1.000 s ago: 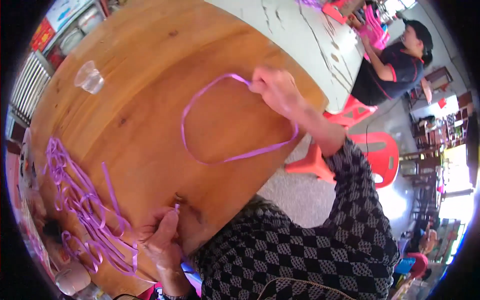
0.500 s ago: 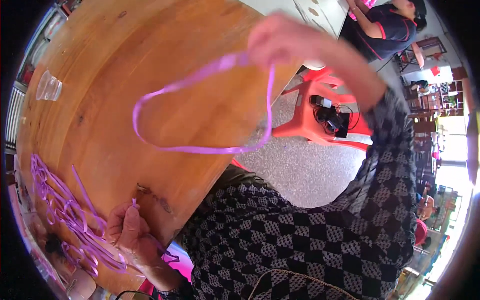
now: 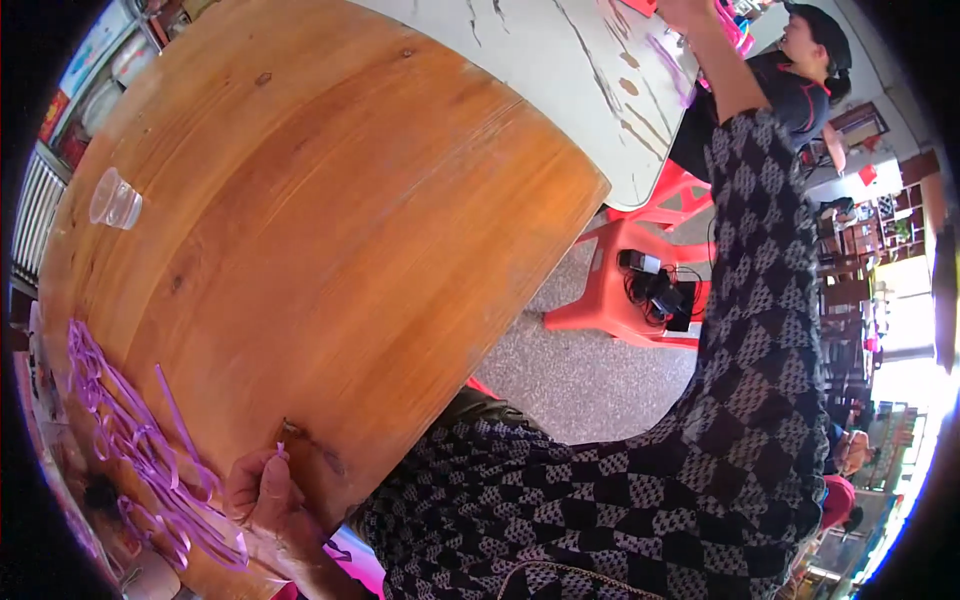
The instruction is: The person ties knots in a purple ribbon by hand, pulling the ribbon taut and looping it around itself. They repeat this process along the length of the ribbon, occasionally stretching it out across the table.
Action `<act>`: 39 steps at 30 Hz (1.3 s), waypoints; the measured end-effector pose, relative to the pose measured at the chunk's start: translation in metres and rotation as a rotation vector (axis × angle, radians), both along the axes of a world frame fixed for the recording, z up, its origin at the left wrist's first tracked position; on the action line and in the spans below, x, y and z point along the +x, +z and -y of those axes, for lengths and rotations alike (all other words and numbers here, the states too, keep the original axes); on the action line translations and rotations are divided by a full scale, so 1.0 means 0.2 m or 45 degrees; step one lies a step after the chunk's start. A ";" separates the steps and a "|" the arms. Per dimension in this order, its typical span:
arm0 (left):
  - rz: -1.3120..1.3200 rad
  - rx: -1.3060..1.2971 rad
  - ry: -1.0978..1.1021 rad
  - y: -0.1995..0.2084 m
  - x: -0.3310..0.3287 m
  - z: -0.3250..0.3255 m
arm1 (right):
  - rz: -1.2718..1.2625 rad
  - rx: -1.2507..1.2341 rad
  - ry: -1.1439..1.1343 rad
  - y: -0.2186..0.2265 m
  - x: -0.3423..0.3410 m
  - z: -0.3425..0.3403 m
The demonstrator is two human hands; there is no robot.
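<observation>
My left hand (image 3: 262,492) rests by the near edge of the wooden table, thumb and fingers pinched together on a purple ribbon, whose small tip (image 3: 282,451) sticks up between them. Beside that hand lies a loose bundle of purple ribbons (image 3: 150,450). My right arm is stretched far out over the white table; its hand (image 3: 688,12) is cut off by the top edge, so the fingertips are hidden. Close below it is a blurred strip of purple ribbon (image 3: 678,75); whether the hand still holds it does not show.
A clear plastic cup (image 3: 116,200) lies on the wooden table (image 3: 380,200). The stained white table (image 3: 520,50) adjoins it. A red stool (image 3: 610,290) bears black cables and a device (image 3: 660,290). A person in a dark cap (image 3: 800,70) is at the white table.
My right hand has carried the purple ribbon loop from above the wooden table away to the far right, over the white table. The left hand keeps its pinch.
</observation>
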State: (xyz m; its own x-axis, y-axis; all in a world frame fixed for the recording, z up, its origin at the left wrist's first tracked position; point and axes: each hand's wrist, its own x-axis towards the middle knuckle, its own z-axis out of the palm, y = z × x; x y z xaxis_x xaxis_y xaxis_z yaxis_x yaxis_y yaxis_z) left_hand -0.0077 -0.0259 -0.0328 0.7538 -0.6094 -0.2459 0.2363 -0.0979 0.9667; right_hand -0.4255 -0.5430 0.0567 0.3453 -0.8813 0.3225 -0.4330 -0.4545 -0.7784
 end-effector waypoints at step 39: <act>-0.519 -0.117 -0.324 0.20 0.00 -0.04 | 0.391 -0.008 1.295 -0.32 1.55 -1.90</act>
